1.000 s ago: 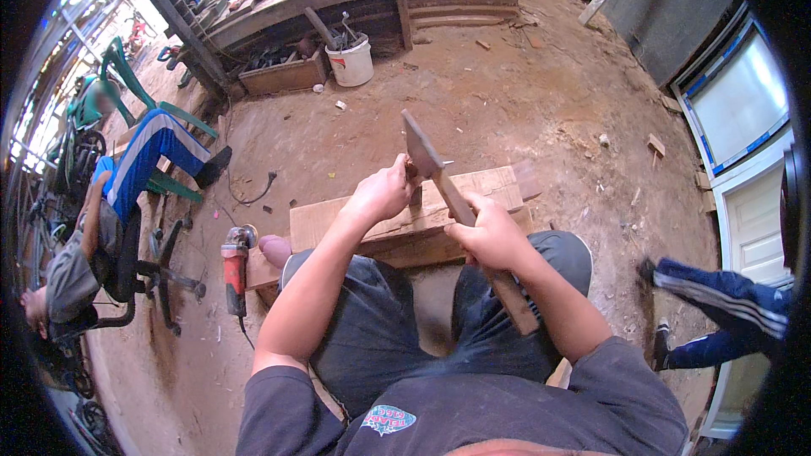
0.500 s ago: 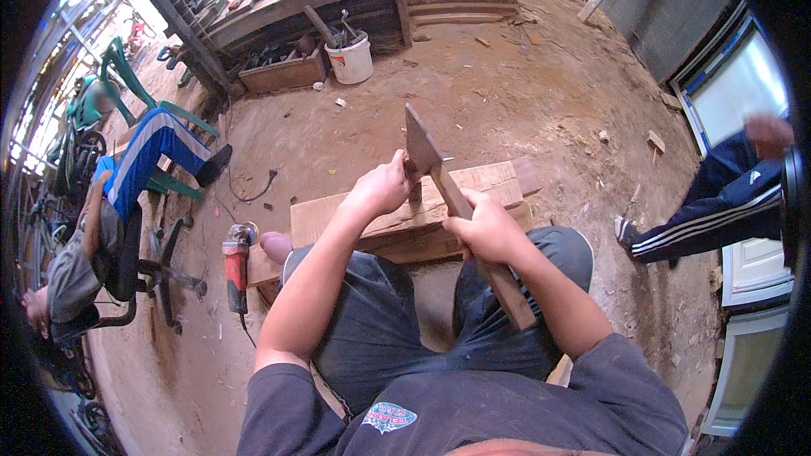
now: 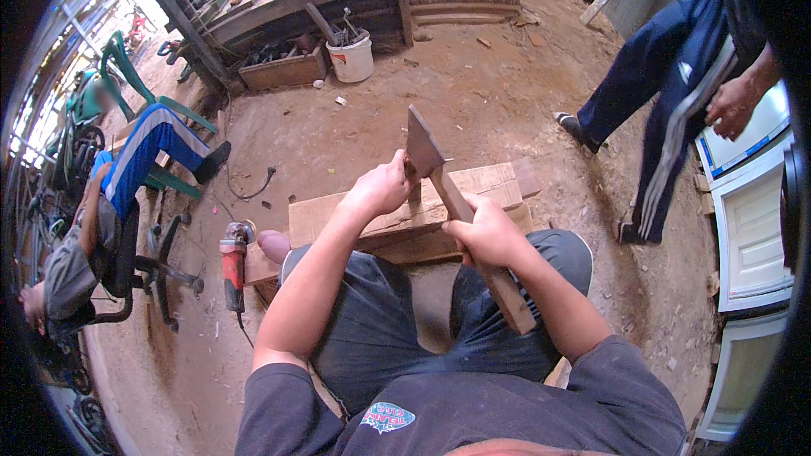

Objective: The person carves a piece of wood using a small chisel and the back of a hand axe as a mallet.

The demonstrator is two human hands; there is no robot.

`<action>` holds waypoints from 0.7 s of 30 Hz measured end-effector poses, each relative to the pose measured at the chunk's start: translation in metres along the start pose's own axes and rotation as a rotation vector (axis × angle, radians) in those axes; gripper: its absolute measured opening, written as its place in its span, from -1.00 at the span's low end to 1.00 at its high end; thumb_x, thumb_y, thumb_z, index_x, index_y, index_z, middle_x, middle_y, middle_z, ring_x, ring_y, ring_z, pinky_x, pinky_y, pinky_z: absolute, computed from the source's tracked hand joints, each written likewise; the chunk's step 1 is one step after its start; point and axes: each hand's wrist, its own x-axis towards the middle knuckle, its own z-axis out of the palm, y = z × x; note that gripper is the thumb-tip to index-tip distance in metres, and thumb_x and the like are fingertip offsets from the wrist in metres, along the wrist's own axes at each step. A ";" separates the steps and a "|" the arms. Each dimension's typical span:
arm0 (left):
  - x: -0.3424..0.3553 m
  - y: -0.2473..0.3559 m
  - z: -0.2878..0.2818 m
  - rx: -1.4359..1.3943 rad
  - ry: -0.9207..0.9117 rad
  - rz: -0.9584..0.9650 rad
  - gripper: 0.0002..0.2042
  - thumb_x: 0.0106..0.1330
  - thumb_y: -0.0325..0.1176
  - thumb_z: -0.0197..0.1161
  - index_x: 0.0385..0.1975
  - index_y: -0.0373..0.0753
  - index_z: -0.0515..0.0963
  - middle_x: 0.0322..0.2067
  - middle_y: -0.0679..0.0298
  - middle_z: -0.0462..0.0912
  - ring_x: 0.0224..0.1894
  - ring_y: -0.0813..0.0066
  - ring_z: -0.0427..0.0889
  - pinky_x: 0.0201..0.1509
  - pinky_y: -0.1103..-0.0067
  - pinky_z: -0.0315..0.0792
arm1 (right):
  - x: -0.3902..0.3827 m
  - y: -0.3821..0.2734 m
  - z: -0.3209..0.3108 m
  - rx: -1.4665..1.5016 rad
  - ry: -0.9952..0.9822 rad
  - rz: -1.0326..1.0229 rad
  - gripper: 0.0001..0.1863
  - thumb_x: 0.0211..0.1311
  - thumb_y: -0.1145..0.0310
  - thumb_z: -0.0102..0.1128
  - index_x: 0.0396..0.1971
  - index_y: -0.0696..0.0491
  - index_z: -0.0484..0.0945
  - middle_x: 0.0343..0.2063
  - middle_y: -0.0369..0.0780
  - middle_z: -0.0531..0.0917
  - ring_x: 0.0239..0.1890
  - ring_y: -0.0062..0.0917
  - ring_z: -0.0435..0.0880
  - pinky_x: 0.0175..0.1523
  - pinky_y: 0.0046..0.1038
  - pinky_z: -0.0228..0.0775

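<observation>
Two hands (image 3: 435, 211), one hatchet (image 3: 425, 154), one plank (image 3: 473, 186)

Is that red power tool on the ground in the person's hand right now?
No, the red power tool lies on the dirt floor beside the person's left knee, while the right hand grips a wooden handle and the left hand steadies a small piece.

A white plastic bucket (image 3: 353, 59) stands upright on the dirt floor before the workbench, beside a low wooden crate (image 3: 285, 70). No labels, signs or screens are discernible.
</observation>
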 end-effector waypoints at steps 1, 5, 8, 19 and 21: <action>0.000 0.000 0.000 -0.002 0.002 -0.001 -0.50 0.45 -0.07 0.02 0.20 -0.33 0.23 -0.11 -0.23 0.62 0.00 -0.24 0.57 0.08 0.11 0.44 | -0.001 0.000 0.000 -0.002 -0.001 -0.001 -0.64 0.16 0.31 0.26 -0.09 0.19 0.53 -0.56 -0.24 0.59 -0.63 -0.61 0.56 -0.55 -0.47 0.41; -0.002 0.007 0.000 0.023 0.041 -0.006 -0.51 0.45 -0.08 0.02 0.19 -0.32 0.23 -0.12 -0.24 0.62 -0.02 -0.25 0.57 0.06 0.10 0.44 | -0.008 0.004 -0.002 0.106 0.040 -0.188 -0.63 0.18 0.27 0.27 -0.09 0.19 0.53 -0.55 -0.24 0.59 -0.63 -0.62 0.56 -0.55 -0.48 0.41; -0.005 0.014 -0.006 0.032 0.025 -0.013 -0.50 0.45 -0.07 0.01 0.21 -0.32 0.22 -0.13 -0.26 0.62 -0.02 -0.26 0.57 0.06 0.08 0.44 | -0.008 0.009 -0.001 0.151 0.087 -0.369 -0.63 0.20 0.25 0.27 -0.10 0.19 0.52 -0.52 -0.24 0.60 -0.63 -0.62 0.56 -0.55 -0.49 0.41; -0.005 0.010 -0.006 0.024 0.010 -0.002 -0.50 0.44 -0.18 -0.05 0.23 -0.39 0.14 -0.15 -0.30 0.61 -0.05 -0.30 0.57 0.05 0.06 0.45 | -0.008 0.002 -0.004 0.276 -0.047 -0.194 -0.76 0.24 0.40 0.24 -0.22 0.17 0.42 -0.63 -0.27 0.52 -0.72 -0.57 0.54 -0.63 -0.50 0.42; -0.002 0.010 -0.004 0.054 0.032 0.009 -0.50 0.44 -0.18 -0.06 0.25 -0.36 0.13 -0.15 -0.30 0.61 -0.04 -0.30 0.57 0.05 0.06 0.45 | -0.015 -0.003 -0.003 0.279 -0.011 -0.235 -0.77 0.25 0.42 0.23 -0.20 0.17 0.41 -0.59 -0.26 0.54 -0.67 -0.57 0.56 -0.59 -0.52 0.45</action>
